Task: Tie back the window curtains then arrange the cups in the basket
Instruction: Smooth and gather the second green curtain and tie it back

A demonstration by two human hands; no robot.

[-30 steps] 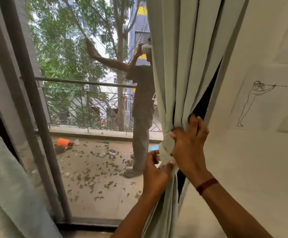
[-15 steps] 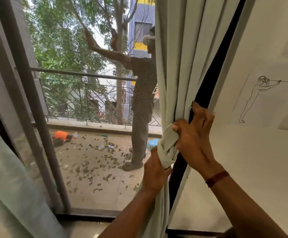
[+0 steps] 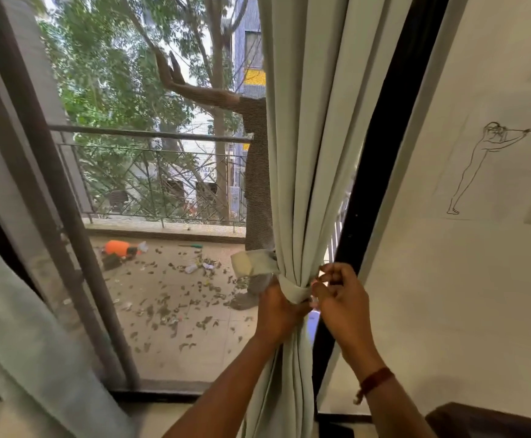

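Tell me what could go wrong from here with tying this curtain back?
1. The tie-back band wraps the gathered curtain, but its free end sticks out to the left unsecured. If the right hand, which seems to pinch at the band's other side, lets go, the wrap could loosen.
2. The left hand grips the bunch just under the band; releasing it early might let folds spill out.
3. The other curtain hangs loose and could be forgotten.

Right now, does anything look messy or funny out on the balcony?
Yes. Dry leaves and scraps lie scattered over the balcony floor, and an orange object lies near the railing. Indoors, the loose end of the tie-back sticks out left of the curtain.
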